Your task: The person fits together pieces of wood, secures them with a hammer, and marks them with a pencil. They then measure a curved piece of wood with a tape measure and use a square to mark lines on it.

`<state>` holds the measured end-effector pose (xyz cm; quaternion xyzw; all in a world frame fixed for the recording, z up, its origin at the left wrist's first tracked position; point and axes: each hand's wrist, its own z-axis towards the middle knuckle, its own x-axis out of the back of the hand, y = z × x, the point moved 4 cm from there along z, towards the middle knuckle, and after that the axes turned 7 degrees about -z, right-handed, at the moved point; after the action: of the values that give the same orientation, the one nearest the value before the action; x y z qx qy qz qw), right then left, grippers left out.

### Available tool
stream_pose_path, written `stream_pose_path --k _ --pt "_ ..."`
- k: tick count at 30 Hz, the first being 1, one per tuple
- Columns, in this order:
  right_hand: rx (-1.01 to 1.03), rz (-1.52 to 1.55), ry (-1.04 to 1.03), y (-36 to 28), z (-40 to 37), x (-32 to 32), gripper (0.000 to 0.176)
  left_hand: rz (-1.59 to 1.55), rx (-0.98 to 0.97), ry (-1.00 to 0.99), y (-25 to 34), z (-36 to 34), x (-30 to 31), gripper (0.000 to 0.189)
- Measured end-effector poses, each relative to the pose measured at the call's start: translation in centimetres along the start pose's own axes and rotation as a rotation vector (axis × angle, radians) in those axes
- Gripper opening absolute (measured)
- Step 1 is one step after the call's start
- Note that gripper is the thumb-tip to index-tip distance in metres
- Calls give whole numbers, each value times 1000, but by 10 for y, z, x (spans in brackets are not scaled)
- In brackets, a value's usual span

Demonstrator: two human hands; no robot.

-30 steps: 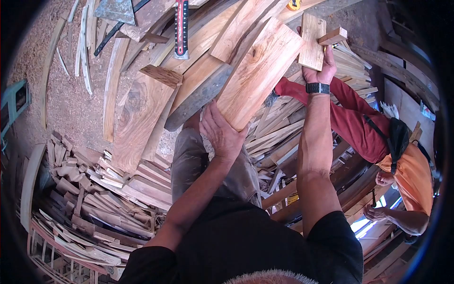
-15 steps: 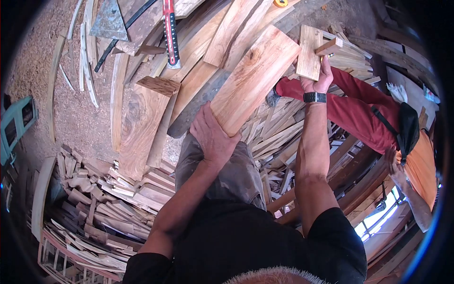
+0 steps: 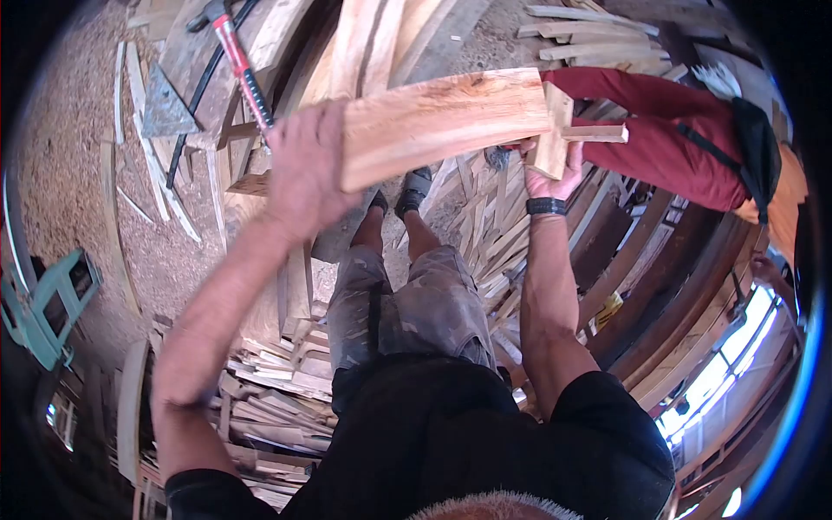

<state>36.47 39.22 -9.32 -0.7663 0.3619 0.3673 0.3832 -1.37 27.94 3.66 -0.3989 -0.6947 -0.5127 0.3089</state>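
Observation:
A reddish-brown wooden board is held up in front of me, nearly level across the view. My left hand, slightly blurred, grips its left end with the fingers over the top. At the other end, my right hand holds a wooden marking gauge, a flat block with a short stick passing through it. The block's face lies against or very close to the board's right end; exact contact cannot be made out. Part of the right hand's fingers is hidden behind the block.
A red-and-black-handled hammer and a triangular metal plate lie at upper left. Wood offcuts are piled around my legs. A person in red trousers is close on the right. A green plastic frame stands at far left.
The board has swung from a steep diagonal to nearly level, its left end rising with my left hand. My right hand and the gauge have moved slightly left and down. My view has shifted.

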Motion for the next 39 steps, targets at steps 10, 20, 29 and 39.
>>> stream_pose_path --k 10,20,29,39 --pt "21 339 114 103 -37 56 66 287 -568 -111 -43 98 44 110" --pt "-82 288 165 118 -28 75 66 393 -659 -230 -75 129 30 115" --pt "-244 -146 125 76 3 82 63 401 -658 -252 -75 139 36 106" --pt "-215 95 -34 121 -11 52 74 524 -829 -445 -32 171 98 94"
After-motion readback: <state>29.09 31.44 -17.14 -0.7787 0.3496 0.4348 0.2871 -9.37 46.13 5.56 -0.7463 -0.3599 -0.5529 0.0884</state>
